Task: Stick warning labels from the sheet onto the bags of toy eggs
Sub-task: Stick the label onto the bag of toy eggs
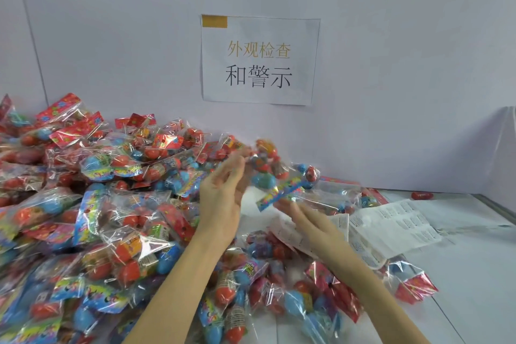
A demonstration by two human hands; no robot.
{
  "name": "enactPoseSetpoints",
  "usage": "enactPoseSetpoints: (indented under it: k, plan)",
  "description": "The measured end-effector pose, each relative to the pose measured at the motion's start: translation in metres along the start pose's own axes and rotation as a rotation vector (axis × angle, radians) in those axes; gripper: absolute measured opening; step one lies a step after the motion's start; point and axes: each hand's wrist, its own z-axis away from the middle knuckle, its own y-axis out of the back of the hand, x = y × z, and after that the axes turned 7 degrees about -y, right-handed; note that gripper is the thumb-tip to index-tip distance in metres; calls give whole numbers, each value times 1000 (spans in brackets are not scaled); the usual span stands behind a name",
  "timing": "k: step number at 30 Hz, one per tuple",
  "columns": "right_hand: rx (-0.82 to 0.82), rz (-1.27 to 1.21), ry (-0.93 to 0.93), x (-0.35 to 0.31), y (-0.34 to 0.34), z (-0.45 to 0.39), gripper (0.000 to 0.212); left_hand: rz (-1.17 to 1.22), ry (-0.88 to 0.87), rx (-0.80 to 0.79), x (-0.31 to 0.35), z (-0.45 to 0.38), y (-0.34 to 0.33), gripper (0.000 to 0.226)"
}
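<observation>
We held one bag of toy eggs [275,176] aloft between our left hand [223,190] and right hand [304,216], fingers blurred, grip unclear. The label sheet [391,226] lay rightward on the white table [474,274] beside the heaped bags [92,204].

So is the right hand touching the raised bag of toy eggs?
Cannot tell. In the head view the right hand sits just under the bag's header strip, but motion blur hides any contact.

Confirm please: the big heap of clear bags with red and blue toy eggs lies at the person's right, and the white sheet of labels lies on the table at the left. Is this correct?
Not quite: the sides are swapped. In the head view, the big heap of clear bags with red and blue toy eggs lies at the person's left, and the white sheet of labels lies on the table at the right.
</observation>
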Motion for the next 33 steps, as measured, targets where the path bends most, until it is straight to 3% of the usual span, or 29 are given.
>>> enactPoseSetpoints:
  k: [2, 4, 7, 10, 13, 15, 19, 29, 32, 33]
  plan:
    - [13, -306, -20, -2, 4, 1, 64, -149, -11, -112, -8, 6, -5, 29]
    - [97, -521, -24, -4, 5, 0, 55, -259, -5, -167, -16, 9, -6, 29]
    - [242, -588, -56, -5, 11, -3, 42, -259, 61, -162, -20, 9, -5, 49]
    - [277, -531, -53, -6, 17, -3, 43, -374, 57, -141, -19, 10, -6, 53]
    - [258, -369, -19, -8, 15, 0, 19, -394, 148, -123, -22, 11, -6, 53]
    - [262, -333, 6, -7, 12, 0, 19, -448, 203, -168, -24, 10, -3, 39]
    - [329, -394, 33, -9, 12, 0, 29, -453, 205, -217, -25, 10, 0, 10]
    - [340, -656, -110, -11, 20, -1, 33, -430, 175, -138, -27, 10, -4, 14]
    - [474, -355, -62, -6, 16, -2, 48, -438, 202, -131, -29, 12, -4, 18]
    - [492, -250, -22, -5, 16, -2, 43, -455, 196, -137, -29, 12, -2, 18]
